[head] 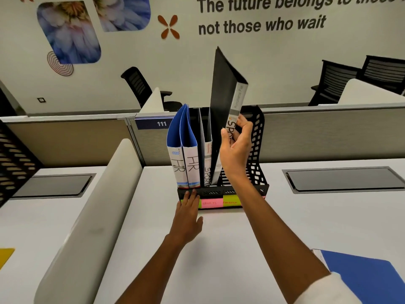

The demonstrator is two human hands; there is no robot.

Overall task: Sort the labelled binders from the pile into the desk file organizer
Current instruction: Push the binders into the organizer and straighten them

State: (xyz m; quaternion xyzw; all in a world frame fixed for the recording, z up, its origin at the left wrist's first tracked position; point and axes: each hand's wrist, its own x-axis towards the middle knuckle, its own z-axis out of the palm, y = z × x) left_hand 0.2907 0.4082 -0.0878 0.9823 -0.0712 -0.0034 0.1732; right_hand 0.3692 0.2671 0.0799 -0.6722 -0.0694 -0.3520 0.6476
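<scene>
A black mesh desk file organizer [256, 150] stands on the white desk against the partition. Two blue binders marked HR [183, 137] fill its left slot. A black binder marked SPORTS [207, 163] stands in the middle slot. My right hand [235, 148] grips the spine of another black SPORTS binder [223, 91], which tilts right, with its lower end down in the same middle slot. My left hand [188, 213] lies flat on the desk with its fingertips against the organizer's front edge. Pink and green sticky labels [219, 202] line that edge.
A blue binder [368, 279] lies at the near right corner of the desk. Grey cable hatches [344, 178] sit in the desk to the right and left. A curved white divider [92, 216] rises on the left. Black office chairs stand beyond the partition.
</scene>
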